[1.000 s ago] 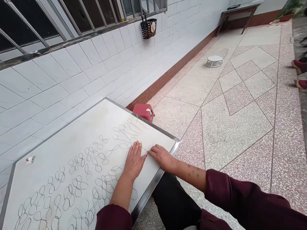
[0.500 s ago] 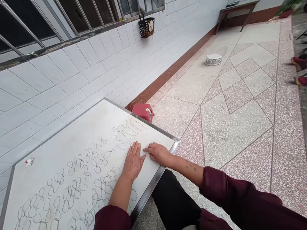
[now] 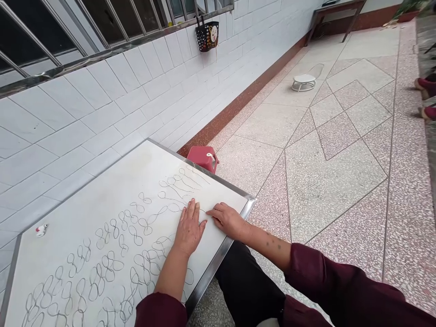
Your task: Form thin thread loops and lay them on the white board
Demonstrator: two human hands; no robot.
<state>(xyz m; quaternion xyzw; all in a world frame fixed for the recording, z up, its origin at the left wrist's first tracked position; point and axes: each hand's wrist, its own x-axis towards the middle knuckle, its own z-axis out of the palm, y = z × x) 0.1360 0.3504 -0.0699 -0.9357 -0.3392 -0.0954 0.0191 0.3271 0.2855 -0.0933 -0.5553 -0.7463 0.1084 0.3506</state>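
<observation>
My left hand (image 3: 190, 229) lies flat on the white tabletop (image 3: 126, 170), its fingers stretched out and a pale wrapping on one fingertip. A thin dark strand (image 3: 202, 210) runs from beside its fingertips to my right hand (image 3: 229, 220), whose thumb and index finger are pinched at the strand's end. Whether the strand is thread or wire I cannot tell. Beyond the left fingertips lie several looped strands with straight tails (image 3: 175, 186). Many figure-eight loops (image 3: 98, 279) of the same dark strand are spread in rows to the left.
A small white-and-red object (image 3: 42, 230) sits near the table's left edge. The table has a metal rim (image 3: 218, 254). Beyond it are a red stool (image 3: 202, 157) and a low white chair (image 3: 304, 82). A tiled wall with a hanging bag (image 3: 207, 36) runs along the far side.
My right hand has shifted slightly right, away from the left fingertips, and a longer piece of strand shows between the hands. The left hand stays flat in nearly the same place.
</observation>
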